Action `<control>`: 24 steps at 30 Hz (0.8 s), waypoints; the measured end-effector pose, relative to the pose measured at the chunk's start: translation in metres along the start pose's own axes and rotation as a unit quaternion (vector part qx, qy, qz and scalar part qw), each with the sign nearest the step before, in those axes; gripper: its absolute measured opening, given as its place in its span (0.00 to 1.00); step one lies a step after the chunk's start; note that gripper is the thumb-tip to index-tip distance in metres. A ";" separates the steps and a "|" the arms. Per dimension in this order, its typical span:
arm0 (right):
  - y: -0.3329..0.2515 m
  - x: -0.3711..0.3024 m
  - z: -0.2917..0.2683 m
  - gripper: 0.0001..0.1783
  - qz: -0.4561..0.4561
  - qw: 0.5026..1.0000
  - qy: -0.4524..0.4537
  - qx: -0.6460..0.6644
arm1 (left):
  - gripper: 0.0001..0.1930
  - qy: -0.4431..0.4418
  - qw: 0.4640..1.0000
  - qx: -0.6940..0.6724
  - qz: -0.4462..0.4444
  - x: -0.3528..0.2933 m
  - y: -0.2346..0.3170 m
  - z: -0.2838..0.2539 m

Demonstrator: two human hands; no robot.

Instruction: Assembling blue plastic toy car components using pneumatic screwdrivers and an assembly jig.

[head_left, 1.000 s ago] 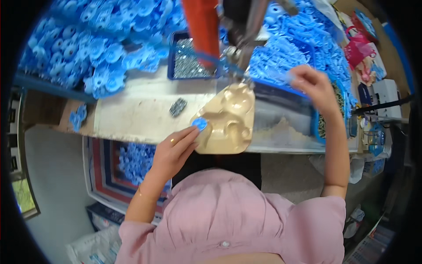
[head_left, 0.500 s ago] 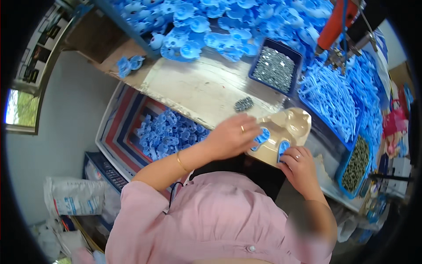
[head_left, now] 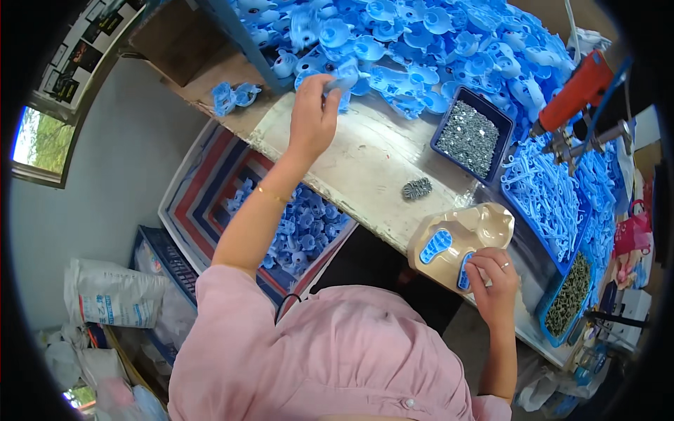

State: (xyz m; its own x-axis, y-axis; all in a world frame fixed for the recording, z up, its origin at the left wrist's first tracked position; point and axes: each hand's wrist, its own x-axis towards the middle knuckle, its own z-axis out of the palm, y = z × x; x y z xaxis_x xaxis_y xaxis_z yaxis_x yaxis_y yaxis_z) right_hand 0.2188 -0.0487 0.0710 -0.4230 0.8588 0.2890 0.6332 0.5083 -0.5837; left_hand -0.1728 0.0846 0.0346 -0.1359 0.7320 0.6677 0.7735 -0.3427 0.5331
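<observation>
Item: cream moulded fixture (head_left: 497, 210), one, at the near edge of the white worktable (head_left: 365, 156), below the right-hand trays on my feed. Seated in it, a blue foot-shaped piece (head_left: 436, 245); beside that, a second blue piece (head_left: 464, 272), partly hidden from me by fingers.
Right hand (head_left: 493, 277): ringed, bent over the second piece, thumb and fingertips fairly narrow, touching it; whether they pinch or merely press, I cannot tell.
Left hand (head_left: 314, 116): reaching across the table, fingers drawn narrow, holding the edge of a blue shell (head_left: 345, 73), blurred; whether it is clear of the heap behind, I cannot tell.
Heap of blue shells (head_left: 428, 31): large, along the table's far side.
Small cluster of grey screws (head_left: 417, 188): loose on the table, near the fixture.
Dark blue tray (head_left: 458, 164): filled with silvery screws (head_left: 467, 139).
Blue bin (head_left: 534, 230): thin blue strips, heaped.
Light blue tray (head_left: 550, 335): olive-toned screws, just beside the bin.
Red power tool (head_left: 580, 91): hanging tilted above the strips.
Striped-lined box (head_left: 199, 179): below the table, holding many small blue parts (head_left: 305, 228).
White sack (head_left: 116, 295): I log it far left, by the wall
</observation>
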 end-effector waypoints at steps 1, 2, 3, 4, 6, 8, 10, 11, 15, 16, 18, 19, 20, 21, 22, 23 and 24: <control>-0.003 0.003 0.000 0.06 -0.002 1.000 -0.002 0.000 | 0.09 0.020 0.985 -0.120 -0.122 -0.008 0.009 -0.005; -0.006 0.007 0.001 0.05 0.023 0.999 -0.008 0.023 | 0.09 0.022 0.985 -0.117 -0.124 -0.019 0.013 -0.009; -0.009 0.011 0.004 0.06 0.048 0.998 -0.015 0.045 | 0.11 0.018 0.941 -0.274 -0.196 -0.033 0.016 -0.012; -0.011 0.016 0.008 0.06 0.047 0.998 -0.016 0.044 | 0.13 0.012 0.867 -0.424 -0.260 -0.045 0.022 -0.014; -0.009 0.025 0.024 0.15 0.194 0.960 -0.035 0.200 | 0.15 0.012 0.783 -0.540 -0.308 -0.067 0.050 -0.014; -0.011 0.037 0.056 0.21 0.190 0.928 0.011 0.320 | 0.17 -0.012 0.633 -0.681 -0.368 -0.093 0.071 -0.013; -0.018 0.047 0.070 0.27 0.182 0.880 0.055 0.436 | 0.19 -0.042 0.546 -0.721 -0.425 -0.112 0.091 -0.012; -0.021 0.049 0.071 0.29 0.139 0.882 0.054 0.447 | 0.19 -0.075 0.488 -0.772 -0.400 -0.122 0.094 -0.009; -0.041 0.037 0.060 0.30 0.089 0.874 0.103 0.466 | 0.21 -0.138 0.474 -0.768 -0.408 -0.127 0.108 -0.003; -0.045 0.031 0.049 0.25 0.066 0.911 0.132 0.385 | 0.22 -0.163 0.506 -0.734 -0.423 -0.124 0.115 -0.002; -0.057 0.034 0.010 0.22 -0.037 0.965 0.122 0.230 | 0.27 -0.204 0.671 -0.615 -0.359 -0.122 0.115 0.002; -0.058 0.035 -0.003 0.19 -0.147 0.982 0.095 0.071 | 0.34 -0.230 0.809 -0.470 -0.268 -0.121 0.114 0.005; -0.060 0.033 -0.006 0.16 -0.138 0.981 0.136 0.033 | 0.39 -0.278 0.851 -0.387 -0.223 -0.111 0.114 0.000; -0.055 0.028 -0.009 0.16 -0.121 0.983 0.137 0.023 | 0.39 -0.292 0.841 -0.397 -0.224 -0.107 0.115 0.003; -0.049 0.023 -0.012 0.17 -0.104 0.988 0.104 -0.039 | 0.40 -0.303 0.894 -0.311 -0.115 -0.104 0.116 0.006; -0.043 0.019 -0.013 0.18 -0.088 0.989 0.071 -0.099 | 0.41 -0.302 0.928 -0.220 0.001 -0.102 0.119 0.011; -0.038 0.016 -0.004 0.17 -0.066 0.990 0.075 -0.101 | 0.43 -0.315 0.919 -0.236 0.007 -0.101 0.125 0.016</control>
State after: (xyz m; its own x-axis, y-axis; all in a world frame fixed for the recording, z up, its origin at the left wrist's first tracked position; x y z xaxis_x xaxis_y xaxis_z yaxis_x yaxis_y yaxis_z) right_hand 0.1906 -0.0542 0.1012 -0.4191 0.7758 0.4717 0.7012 0.6066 -0.3746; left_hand -0.0529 -0.0231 0.0251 0.3724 0.8704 0.3220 0.3979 -0.4632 0.7919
